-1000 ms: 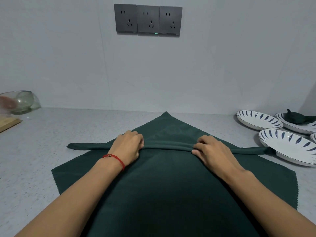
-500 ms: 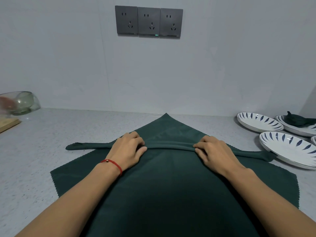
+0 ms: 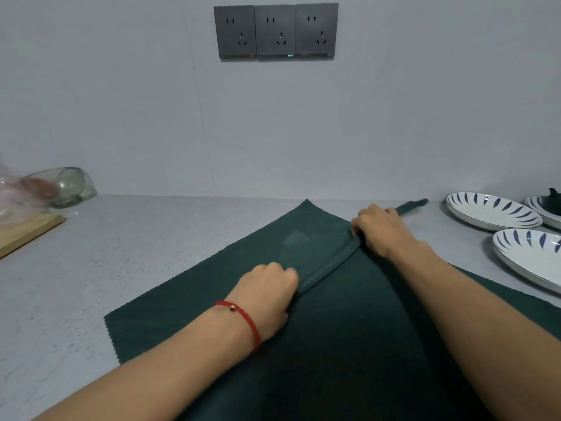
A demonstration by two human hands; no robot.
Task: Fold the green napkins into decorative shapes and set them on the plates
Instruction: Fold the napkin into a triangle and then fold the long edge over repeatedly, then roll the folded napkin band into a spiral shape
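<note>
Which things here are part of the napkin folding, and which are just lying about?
Part of the job:
- dark green cloth napkin, its rolled edge gripped by left hand and right hand
- white plates with blue leaf marks

Lying about:
- clear glass bowl
- pale wooden board
- grey wall sockets

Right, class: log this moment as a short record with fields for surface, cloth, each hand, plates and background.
surface: grey speckled counter
cloth: green napkin spread flat, one edge rolled into a band
left hand: grips the roll
right hand: grips the roll further back
plates: patterned plates at right, one holding a folded napkin
background: three wall sockets
</note>
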